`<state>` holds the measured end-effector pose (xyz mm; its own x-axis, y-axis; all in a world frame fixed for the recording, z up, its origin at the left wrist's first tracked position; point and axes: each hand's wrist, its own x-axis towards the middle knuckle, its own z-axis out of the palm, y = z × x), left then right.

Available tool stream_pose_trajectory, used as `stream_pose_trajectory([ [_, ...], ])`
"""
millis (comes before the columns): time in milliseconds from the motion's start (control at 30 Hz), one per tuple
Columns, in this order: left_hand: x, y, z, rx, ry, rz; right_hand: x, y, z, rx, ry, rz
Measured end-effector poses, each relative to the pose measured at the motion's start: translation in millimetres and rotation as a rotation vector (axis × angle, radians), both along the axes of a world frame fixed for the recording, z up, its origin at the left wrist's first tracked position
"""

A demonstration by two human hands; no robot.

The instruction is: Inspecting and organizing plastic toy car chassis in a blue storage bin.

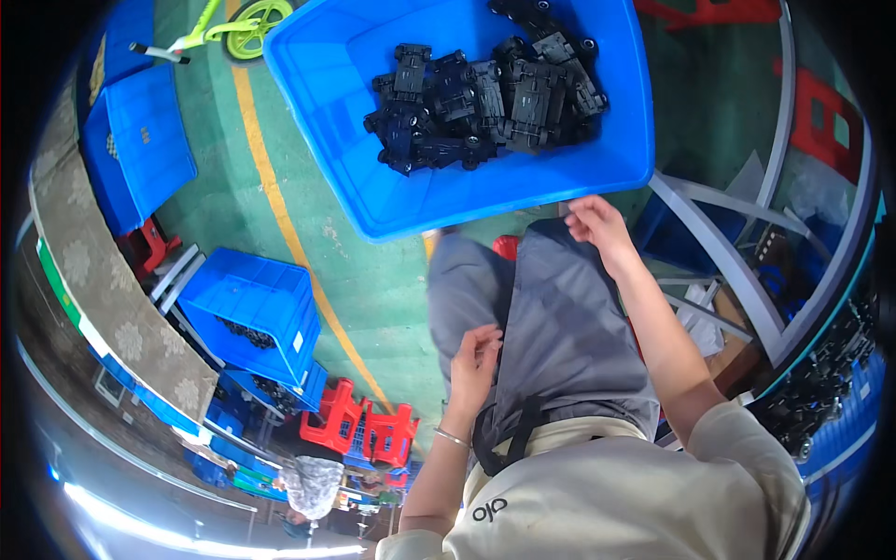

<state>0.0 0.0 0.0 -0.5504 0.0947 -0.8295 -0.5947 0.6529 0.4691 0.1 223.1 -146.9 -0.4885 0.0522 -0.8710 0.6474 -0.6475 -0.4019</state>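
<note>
Apron [560,327] pinched by both hands' curled fingers [481,350].

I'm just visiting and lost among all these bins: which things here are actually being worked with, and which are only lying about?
In use:
left hand on the grey apron
right hand by the big blue bin
black toy car chassis inside

Lying about:
stacked blue crates
red stools
green scooter
</note>
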Motion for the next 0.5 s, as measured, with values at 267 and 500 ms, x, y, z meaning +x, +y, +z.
stream_pose_trajectory([
  [267,-131,-59,-46,0.226,-0.06,-0.336,-96,-88,-76,0.16,-0.113,0.016],
  [500,-242,-83,-119,0.399,0.07,-0.375,-150,-173,-214,0.619,-0.376,-0.196],
])
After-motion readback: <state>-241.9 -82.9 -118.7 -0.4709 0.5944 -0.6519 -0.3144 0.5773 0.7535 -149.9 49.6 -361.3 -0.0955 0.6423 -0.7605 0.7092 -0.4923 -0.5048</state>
